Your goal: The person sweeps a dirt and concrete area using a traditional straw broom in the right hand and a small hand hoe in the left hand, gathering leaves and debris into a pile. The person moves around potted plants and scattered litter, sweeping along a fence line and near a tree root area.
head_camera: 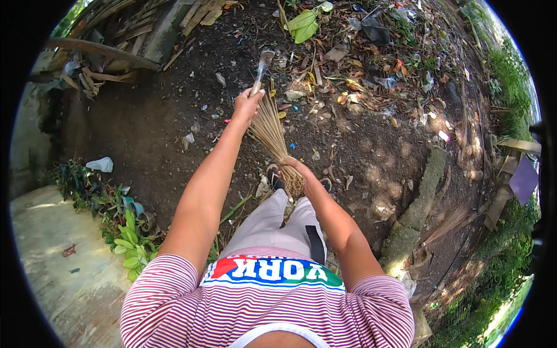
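Observation:
My left hand is closed around the pale handle of a tool with a flared, metal-looking end pointing away from me. Its exact kind is unclear. A stick broom of thin brown ribs slants between my hands, fanning out towards the left one. I cannot tell whether the left hand touches the ribs. Lower down, my right hand grips the broom near its thick butt end, where the cut ends of the sticks show. This end hangs over my feet in dark flip-flops.
Dry leaves and litter cover the dark soil ahead. A rough concrete curb lies at right, beside another bundle of sticks. Plants edge a concrete slab at left. Wooden planks are piled at upper left.

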